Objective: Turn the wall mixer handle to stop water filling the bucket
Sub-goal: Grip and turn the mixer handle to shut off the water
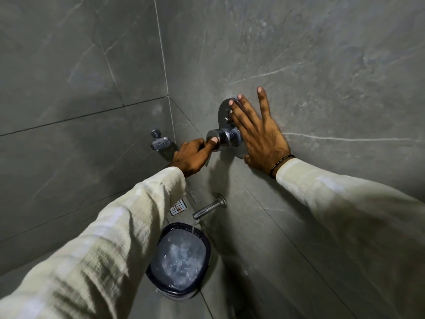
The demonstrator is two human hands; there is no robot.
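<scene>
A chrome wall mixer (226,135) sticks out of the grey tiled wall on a round plate. My left hand (192,155) grips the mixer's handle from the left, thumb on its round end. My right hand (258,130) lies flat on the wall and plate beside the mixer, fingers spread. Below, a chrome spout (207,209) pours a stream of water into a dark blue bucket (158,272), which holds bubbling water close to its rim.
A chrome soap dish (160,142) hangs on the left wall near the corner. A square floor drain (178,206) sits in the corner behind the bucket. Grey tiled walls close in on both sides.
</scene>
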